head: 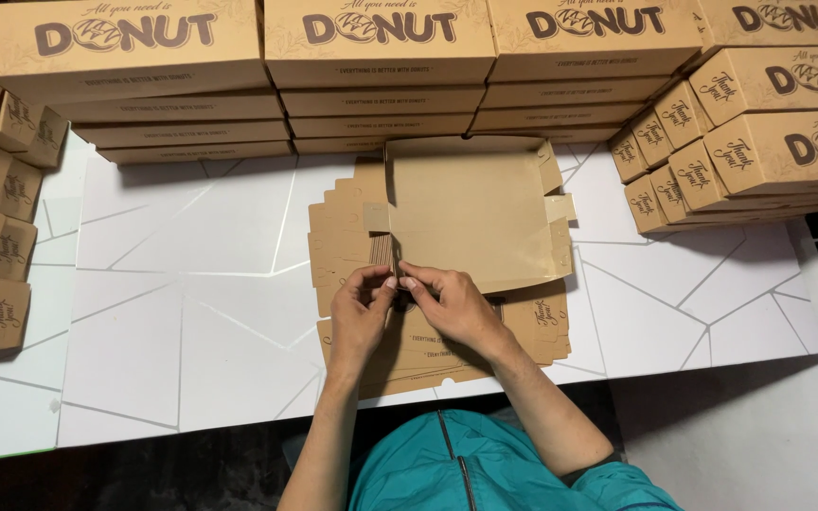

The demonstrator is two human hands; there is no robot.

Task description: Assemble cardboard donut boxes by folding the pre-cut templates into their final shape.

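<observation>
At six o'clock, the left hand (360, 308) and right hand (449, 301) pinch, fingertips closed, the near edge of a half-folded brown cardboard box (471, 222) atop a stack of flat brown cardboard blanks (532, 326) on the white table (163, 312). At twelve o'clock stand stacked finished brown boxes (381, 57).

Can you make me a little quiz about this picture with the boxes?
1. True or false: both hands touch the box blank.
2. What colour is the table?
A. white
B. green
C. red
3. Which hand is nearer the stacked boxes at the picture's left edge?

Key:
1. True: left hand and right hand pinch its near edge.
2. A
3. Left hand.
</observation>
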